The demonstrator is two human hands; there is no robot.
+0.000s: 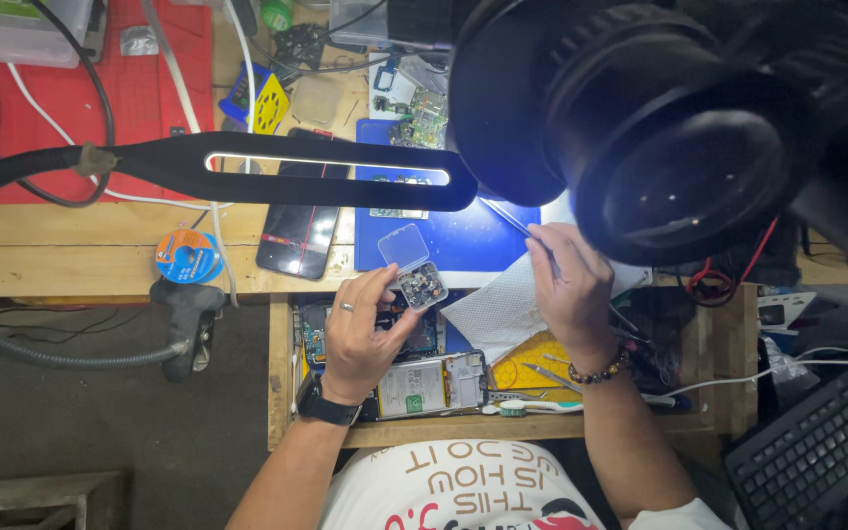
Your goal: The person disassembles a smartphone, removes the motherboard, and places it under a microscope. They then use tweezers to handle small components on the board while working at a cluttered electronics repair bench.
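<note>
A big black microscope head (679,128) fills the top right, and a long black desk lamp (287,169) reaches across the wooden workbench (71,255). A blue mat (463,240) lies on the bench, with a dark phone (298,231) just beside it on the left. Lower down, an opened phone (434,383) sits in a drawer under the hands. The person's left hand (360,329) is closed around a small clear parts box (419,280), pinched at the fingertips. Its lid stands open, and tiny dark bits fill the inside. The right hand (571,285) is closed on thin metal tweezers (517,224), which point up and left over the mat, near the box.
</note>
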